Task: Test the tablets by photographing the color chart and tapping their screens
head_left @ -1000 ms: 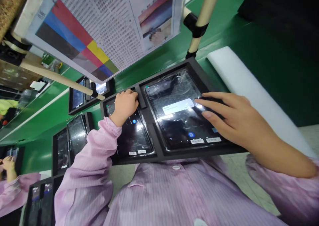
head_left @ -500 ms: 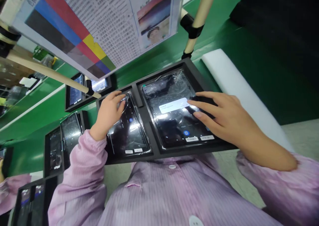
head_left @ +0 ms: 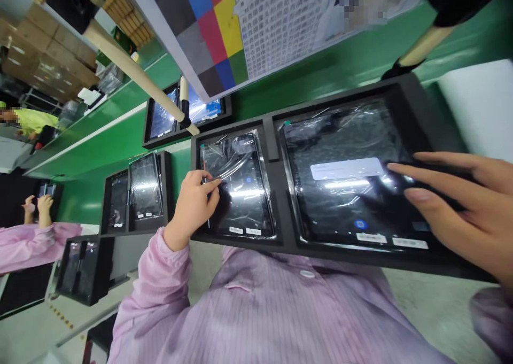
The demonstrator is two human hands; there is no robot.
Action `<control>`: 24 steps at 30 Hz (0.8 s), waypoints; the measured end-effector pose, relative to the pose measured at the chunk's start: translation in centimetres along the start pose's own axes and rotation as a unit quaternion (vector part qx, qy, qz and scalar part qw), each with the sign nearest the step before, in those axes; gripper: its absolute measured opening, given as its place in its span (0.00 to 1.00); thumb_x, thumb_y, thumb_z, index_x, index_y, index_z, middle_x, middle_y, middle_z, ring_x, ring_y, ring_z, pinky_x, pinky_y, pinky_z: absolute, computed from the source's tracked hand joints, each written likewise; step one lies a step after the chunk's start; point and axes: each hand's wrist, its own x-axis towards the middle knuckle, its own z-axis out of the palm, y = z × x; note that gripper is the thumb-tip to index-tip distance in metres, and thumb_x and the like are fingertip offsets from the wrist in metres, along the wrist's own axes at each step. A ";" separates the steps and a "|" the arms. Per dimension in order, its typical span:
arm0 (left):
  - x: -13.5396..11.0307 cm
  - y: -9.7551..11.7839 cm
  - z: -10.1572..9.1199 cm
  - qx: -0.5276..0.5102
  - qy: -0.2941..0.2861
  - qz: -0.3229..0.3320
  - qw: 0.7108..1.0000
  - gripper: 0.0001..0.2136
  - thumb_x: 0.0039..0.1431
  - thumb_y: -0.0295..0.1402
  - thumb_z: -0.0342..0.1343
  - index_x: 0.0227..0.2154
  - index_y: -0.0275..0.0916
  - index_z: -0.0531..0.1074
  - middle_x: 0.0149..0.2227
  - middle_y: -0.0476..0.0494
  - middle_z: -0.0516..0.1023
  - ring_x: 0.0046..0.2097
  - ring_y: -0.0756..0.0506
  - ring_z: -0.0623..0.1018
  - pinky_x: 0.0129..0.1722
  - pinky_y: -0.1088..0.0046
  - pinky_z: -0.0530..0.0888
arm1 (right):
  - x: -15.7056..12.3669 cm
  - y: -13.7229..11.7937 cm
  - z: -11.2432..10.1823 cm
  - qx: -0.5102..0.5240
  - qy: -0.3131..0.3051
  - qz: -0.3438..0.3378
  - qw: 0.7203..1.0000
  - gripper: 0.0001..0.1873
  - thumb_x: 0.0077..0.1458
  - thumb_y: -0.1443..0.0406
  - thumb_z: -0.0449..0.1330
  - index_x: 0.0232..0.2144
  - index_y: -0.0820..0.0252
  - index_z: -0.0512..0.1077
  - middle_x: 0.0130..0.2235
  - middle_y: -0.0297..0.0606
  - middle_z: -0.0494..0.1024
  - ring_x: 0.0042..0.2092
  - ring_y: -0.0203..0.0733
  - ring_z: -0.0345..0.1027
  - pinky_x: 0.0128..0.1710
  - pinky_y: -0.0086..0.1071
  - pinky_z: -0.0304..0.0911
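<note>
Two tablets in clear film lie side by side, screens up, in a black foam tray (head_left: 282,203). My left hand (head_left: 194,206) rests at the left edge of the left tablet (head_left: 240,214), fingers bent and slightly apart, fingertips on or just over its screen. A white pop-up box shows on the lit right tablet (head_left: 328,206). Over this tablet's right side hovers my right hand (head_left: 473,198), fingers spread, the index fingertip close to the box's right end; contact cannot be made out. White labels sit along the lower edge of both tablets.
A board with a colour chart and printed text (head_left: 276,38) hangs above on beige pipes (head_left: 132,70). More trays with tablets (head_left: 146,185) stand to the left on the green bench. White foam (head_left: 481,102) lies at right. A co-worker's hands (head_left: 44,209) show far left.
The view has shifted, so the trays appear larger and further right. My left hand has slid down the left tablet's edge. My right hand stays near the pop-up box.
</note>
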 end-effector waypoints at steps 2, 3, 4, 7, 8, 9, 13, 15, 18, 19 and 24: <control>-0.8 0.5 0.3 0.014 0.003 0.002 1.000 0.14 0.64 0.29 0.53 0.47 0.40 0.81 0.43 0.38 0.73 0.48 0.40 0.71 0.50 0.58 0.73 | -0.1 -0.1 0.0 0.014 0.009 0.001 1.000 0.24 0.68 0.50 0.47 0.50 0.57 0.74 0.56 0.44 0.72 0.54 0.52 0.69 0.52 0.47 0.67; -1.2 0.8 0.5 0.018 0.007 0.004 1.000 0.14 0.64 0.29 0.53 0.47 0.40 0.81 0.43 0.38 0.72 0.47 0.40 0.71 0.49 0.58 0.73 | -0.1 -0.3 -0.2 0.019 0.014 0.000 1.000 0.24 0.68 0.50 0.48 0.50 0.58 0.74 0.55 0.45 0.72 0.54 0.52 0.69 0.52 0.47 0.67; -1.4 1.0 0.7 0.020 0.010 0.005 1.000 0.15 0.64 0.29 0.52 0.48 0.39 0.81 0.42 0.37 0.71 0.46 0.40 0.70 0.49 0.58 0.73 | 0.0 -0.5 -0.4 0.017 0.012 0.005 1.000 0.24 0.68 0.50 0.47 0.50 0.59 0.74 0.55 0.45 0.72 0.54 0.52 0.69 0.53 0.48 0.67; -1.7 1.3 1.3 0.034 0.004 0.010 0.999 0.16 0.64 0.29 0.52 0.50 0.39 0.80 0.42 0.37 0.71 0.45 0.39 0.69 0.47 0.58 0.73 | 0.3 -1.5 -1.2 0.019 -0.004 0.036 0.999 0.26 0.69 0.49 0.46 0.51 0.58 0.74 0.55 0.46 0.72 0.55 0.52 0.68 0.55 0.49 0.66; -1.8 1.4 1.5 0.039 -0.001 0.012 0.999 0.16 0.64 0.29 0.52 0.50 0.40 0.80 0.42 0.37 0.71 0.45 0.39 0.69 0.47 0.57 0.72 | 0.4 -1.7 -1.4 0.021 -0.012 0.045 0.999 0.26 0.68 0.49 0.46 0.52 0.58 0.74 0.56 0.46 0.71 0.55 0.52 0.68 0.56 0.50 0.65; -1.9 1.4 1.6 0.043 0.000 0.013 0.999 0.16 0.64 0.30 0.52 0.50 0.40 0.80 0.42 0.37 0.71 0.46 0.39 0.69 0.47 0.57 0.72 | 0.4 -1.9 -1.6 0.021 -0.020 0.052 0.998 0.26 0.68 0.49 0.46 0.52 0.57 0.75 0.57 0.46 0.71 0.56 0.52 0.67 0.57 0.50 0.65; -2.2 1.6 1.5 0.028 0.071 0.008 0.997 0.16 0.65 0.29 0.52 0.51 0.42 0.78 0.42 0.38 0.70 0.46 0.39 0.70 0.48 0.56 0.71 | 0.6 -2.1 -1.7 0.000 -0.037 0.020 0.999 0.29 0.69 0.51 0.43 0.46 0.58 0.80 0.57 0.46 0.70 0.56 0.52 0.66 0.56 0.51 0.64; -2.4 1.7 1.4 0.015 0.097 0.006 0.995 0.16 0.65 0.29 0.51 0.51 0.43 0.78 0.41 0.39 0.70 0.45 0.40 0.70 0.47 0.56 0.71 | 0.6 -2.0 -1.6 -0.015 -0.031 0.008 0.999 0.29 0.70 0.53 0.42 0.44 0.58 0.81 0.57 0.45 0.70 0.57 0.52 0.66 0.56 0.50 0.64; -2.5 1.8 1.6 0.001 0.095 0.010 0.995 0.16 0.64 0.28 0.52 0.50 0.45 0.78 0.41 0.40 0.70 0.44 0.40 0.70 0.46 0.55 0.71 | 0.7 -2.0 -1.4 -0.024 -0.020 0.008 0.999 0.28 0.71 0.55 0.42 0.45 0.58 0.81 0.57 0.46 0.70 0.57 0.50 0.65 0.56 0.48 0.63; -2.4 2.0 1.7 -0.001 0.094 0.011 0.996 0.16 0.64 0.28 0.52 0.50 0.45 0.79 0.41 0.39 0.70 0.44 0.39 0.70 0.46 0.56 0.71 | 0.8 -2.0 -1.4 -0.023 -0.017 0.011 1.000 0.28 0.71 0.55 0.42 0.46 0.58 0.80 0.57 0.46 0.70 0.57 0.49 0.65 0.57 0.48 0.63; -1.8 2.7 1.6 0.014 0.091 -0.006 0.996 0.15 0.64 0.28 0.52 0.48 0.42 0.80 0.42 0.38 0.71 0.46 0.40 0.70 0.47 0.58 0.71 | 1.0 -1.9 -1.3 -0.046 -0.022 -0.018 0.999 0.30 0.70 0.53 0.41 0.44 0.60 0.81 0.57 0.47 0.70 0.57 0.56 0.65 0.54 0.53 0.64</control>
